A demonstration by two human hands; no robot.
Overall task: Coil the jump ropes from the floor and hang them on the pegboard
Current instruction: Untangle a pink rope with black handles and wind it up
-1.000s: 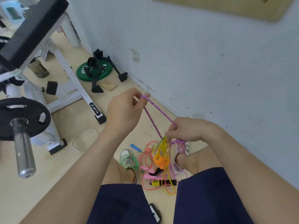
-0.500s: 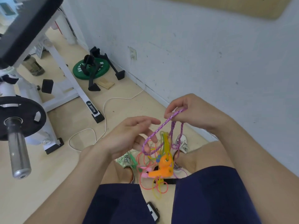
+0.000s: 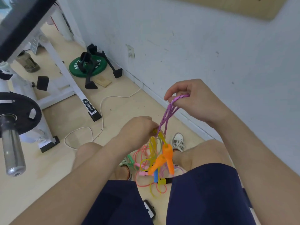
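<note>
Here, right hand [image 3: 193, 101] and left hand [image 3: 138, 130] hold a purple jump rope [image 3: 168, 111] above the floor
Head view: the right hand's thumb and curled fingers pinch the rope's looped top; lower down, the left hand's bunched fingertips pinch its strands, with orange handles [image 3: 167, 153] dangling beneath, over a tangle of coloured ropes [image 3: 142, 161] between the feet

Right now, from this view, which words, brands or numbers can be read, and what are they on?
"BRTW" on a black label on the white bench leg.
"55" in white on the green weight plate; its other lettering is too blurred to read.
White marks on the black weight plate: unreadable.
No text visible on the purple jump rope or the orange handles.
</note>
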